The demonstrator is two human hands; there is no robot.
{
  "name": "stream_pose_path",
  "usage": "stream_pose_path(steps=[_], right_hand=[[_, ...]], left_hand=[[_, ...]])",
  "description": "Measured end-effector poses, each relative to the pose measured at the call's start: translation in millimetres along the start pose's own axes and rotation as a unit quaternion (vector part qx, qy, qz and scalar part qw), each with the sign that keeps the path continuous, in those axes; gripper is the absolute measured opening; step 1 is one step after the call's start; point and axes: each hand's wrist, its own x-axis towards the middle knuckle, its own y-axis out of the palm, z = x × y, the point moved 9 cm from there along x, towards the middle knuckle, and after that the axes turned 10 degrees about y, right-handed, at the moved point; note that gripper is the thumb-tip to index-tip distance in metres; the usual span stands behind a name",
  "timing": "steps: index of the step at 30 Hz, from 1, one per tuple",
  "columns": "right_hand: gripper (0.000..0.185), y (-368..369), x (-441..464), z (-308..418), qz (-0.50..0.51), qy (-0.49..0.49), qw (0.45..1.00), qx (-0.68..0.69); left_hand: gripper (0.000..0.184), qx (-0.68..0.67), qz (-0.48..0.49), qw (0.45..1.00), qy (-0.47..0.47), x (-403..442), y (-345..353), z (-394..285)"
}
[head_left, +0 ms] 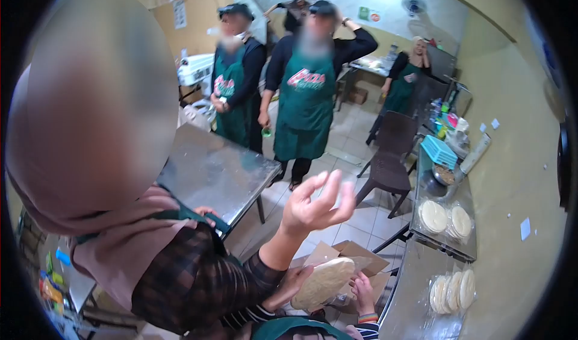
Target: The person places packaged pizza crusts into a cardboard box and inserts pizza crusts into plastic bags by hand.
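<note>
At the bottom edge, the person's two forearms reach forward in black-and-white striped sleeves, above a green apron (301, 327). The left hand (294, 287) is clamped on the near-left rim of a stack of pale, round, flat dough discs (325, 284), tilted up on edge between the two hands. The right hand (363, 293), an orange band at its wrist, is raised with bent fingers beside the clear plastic at the stack's right edge; whether they pinch it I cannot tell. Just above the stack, apart from it, a co-worker's raised hand (319, 206) has its fingers curled and slightly spread, below it a brown checked sleeve (198, 274). Under the stack stands an open brown cardboard box (374, 266) on white floor tiles (379, 222). To the right, a shiny steel table (409, 298) bears a row of plastic-wrapped discs (453, 292); beyond lie two more wrapped stacks and a light-blue plastic basket (439, 152). Farther off are a dark brown plastic chair (391, 165), standing people in green aprons and a wall fan (413, 4).
</note>
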Motion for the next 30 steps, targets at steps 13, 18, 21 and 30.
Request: stream_pose_path(steps=[13,18,21,30], right_hand=[[0.028,-1.9,-10.8,42.3,0.377,0.128,0.906,0.144],[0.043,-26.4,39.0,33.9,0.24,0.091,0.965,-0.058],[0.048,-26.7,39.9,50.5,0.264,0.097,0.953,-0.107],[0.045,-92.3,36.0,97.3,0.23,0.032,0.973,0.004]], left_hand=[[0.037,-0.004,-0.149,0.989,0.017,1.1,-15.9,41.0],[0.039,0.055,-0.097,0.993,0.034,32.4,8.2,40.8],[0.041,0.012,-0.078,0.997,-0.027,52.6,29.2,56.6],[0.043,-0.042,-0.024,0.993,-0.105,122.8,107.5,82.0]])
